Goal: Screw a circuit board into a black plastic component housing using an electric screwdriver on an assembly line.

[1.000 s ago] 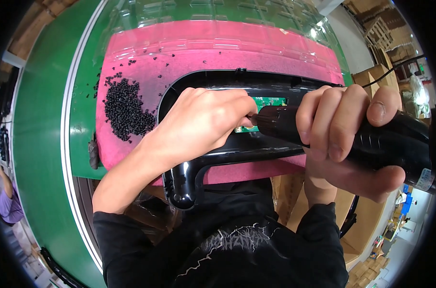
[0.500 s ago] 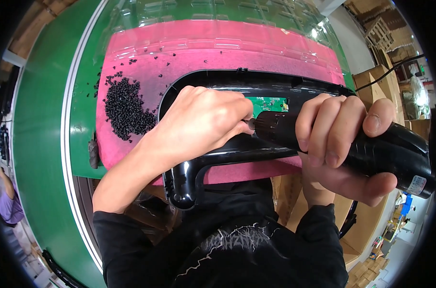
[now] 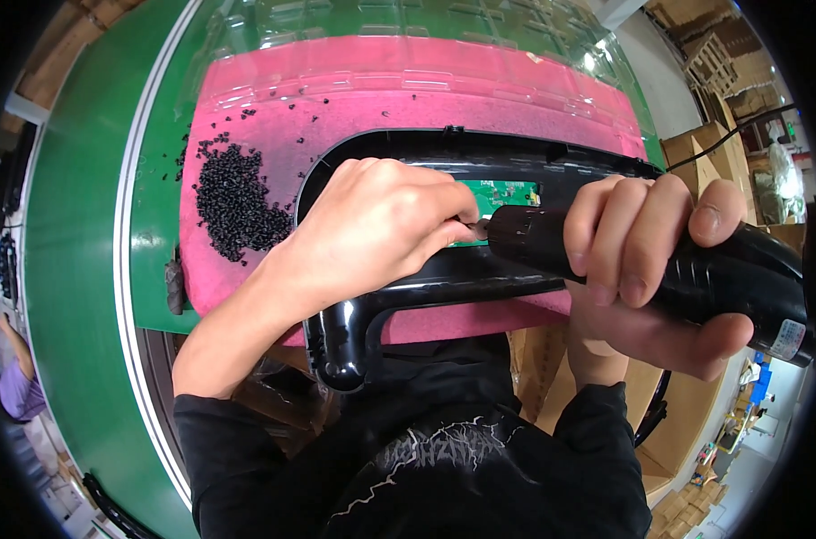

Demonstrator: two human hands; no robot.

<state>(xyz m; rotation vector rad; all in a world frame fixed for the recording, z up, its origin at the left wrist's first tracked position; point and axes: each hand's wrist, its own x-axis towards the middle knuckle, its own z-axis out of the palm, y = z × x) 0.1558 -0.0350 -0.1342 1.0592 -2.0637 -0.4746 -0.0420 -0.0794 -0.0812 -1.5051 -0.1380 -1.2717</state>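
Note:
A black electric screwdriver (image 3: pixel 531 238) is gripped by my right hand (image 3: pixel 637 242), its nose pointing left over the work. My left hand (image 3: pixel 381 211) is closed in a pinch right at the bit end; what sits between the fingertips is too small and covered to make out. Beneath both hands lies a glossy black plastic housing (image 3: pixel 462 274) with a curved end and a short leg at lower left. Inside it a green circuit board (image 3: pixel 514 191) shows partly, the rest being hidden by my left hand and the screwdriver.
To the left is a heap of small black screws (image 3: pixel 233 202), with several strays around it, on a pink mat (image 3: pixel 354 112). Clear plastic trays (image 3: pixel 426 81) lie along the far side. A dark lump (image 3: pixel 174 286) rests by the mat's left edge. Cardboard boxes stand at right.
The screwdriver and my right hand have shifted slightly to the right, drawing the nose back a little from my left fingertips. My left hand has hardly moved.

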